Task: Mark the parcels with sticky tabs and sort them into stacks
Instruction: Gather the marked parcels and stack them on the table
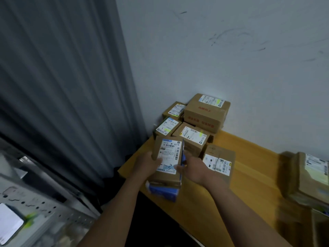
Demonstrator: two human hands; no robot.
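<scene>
1. Table [249,175]: yellow wooden top set into the corner of a pale wall, beside a grey curtain [62,77]. It carries all the cartons in view.
2. Corner stack [192,125]: brown parcels piled against the wall, labels up; several show yellow-green tabs on their labels, so these read as already marked and sorted.
3. Right-hand pile [309,177]: more cartons at the frame edge, blurred; their marking cannot be told.
4. Single carton [219,160]: lies flat on the table just right of the hands, label up, with a small yellow mark at the label's edge.
5. Held parcel [168,161]: brown carton, white shipping label facing the camera with handwriting across its lower part. It sits over the table's near-left corner, above a blue-and-white package [162,190]; whether it rests on that package is unclear.
6. Left hand [148,162]: grasping the parcel's left edge, thumb on the label.
7. Right hand [194,168]: closed on the parcel's right edge, with a blue item [183,157] pinched against it, perhaps a pen or tab holder.
8. Step judged: checking the label before sorting. No tab shows on this parcel; next it needs one, then a matching stack.
</scene>
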